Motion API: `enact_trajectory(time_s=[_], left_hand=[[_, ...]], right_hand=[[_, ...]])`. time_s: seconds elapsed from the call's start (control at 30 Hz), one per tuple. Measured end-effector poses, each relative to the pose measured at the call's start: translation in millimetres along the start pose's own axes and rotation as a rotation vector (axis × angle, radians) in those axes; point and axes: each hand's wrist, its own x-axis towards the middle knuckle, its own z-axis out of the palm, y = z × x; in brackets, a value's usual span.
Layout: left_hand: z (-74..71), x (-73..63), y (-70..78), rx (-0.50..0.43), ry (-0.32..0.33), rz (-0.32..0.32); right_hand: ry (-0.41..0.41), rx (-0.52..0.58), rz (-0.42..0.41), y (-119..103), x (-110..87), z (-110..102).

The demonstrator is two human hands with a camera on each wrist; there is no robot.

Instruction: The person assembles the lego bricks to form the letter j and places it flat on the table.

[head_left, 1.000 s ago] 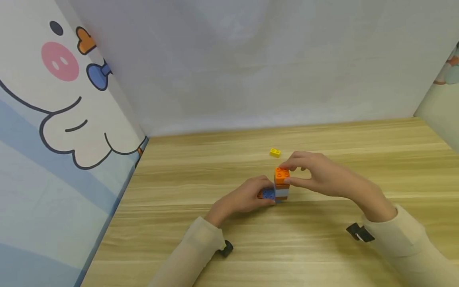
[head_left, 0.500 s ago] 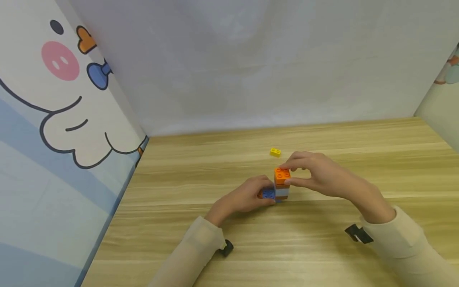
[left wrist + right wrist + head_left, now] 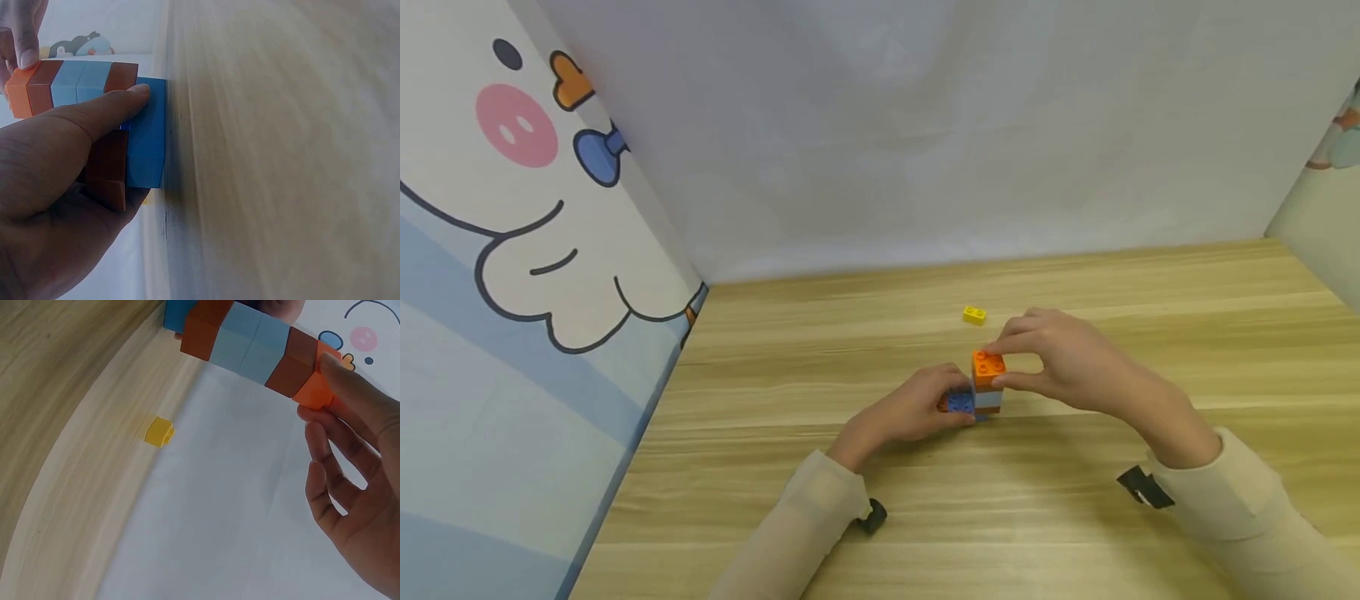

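Observation:
An upright tower of toy building bricks stands on the table, topped by an orange brick point(image 3: 988, 367). Below the orange come a brown brick point(image 3: 292, 361), light grey-blue bricks point(image 3: 78, 83) and another brown one. At the bottom lies a wider blue brick point(image 3: 147, 134), with a further brown brick point(image 3: 107, 167) on its left part. My left hand point(image 3: 917, 407) grips this base, thumb along the near side and fingers behind. The right hand point(image 3: 1067, 362) pinches the orange brick between thumb and fingers at the top.
A small yellow two-stud brick point(image 3: 974, 316) lies on the wooden table point(image 3: 820, 333) behind the tower. A pale cloth wall point(image 3: 925, 150) rises at the back edge, and a cartoon-printed panel point(image 3: 550, 275) borders the left side.
Both hands keep their hold and the tower stays where it was. Only the head view has shifted slightly, with the right hand's knuckles a touch higher.

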Motion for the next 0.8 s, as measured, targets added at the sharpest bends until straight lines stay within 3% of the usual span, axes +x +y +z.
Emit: enact_trajectory(time_s=[0.4,0.8], left_hand=[[0.6,0.3,0.1,-0.012,0.004,0.013],[-0.3,-0.9,-0.6,-0.012,0.014,-0.004]], right_hand=[[-0.040,0.019,0.055,-1.9,-1.3,1.2],[0.010,0.012,0.047,-2.2,-6.2,8.4]])
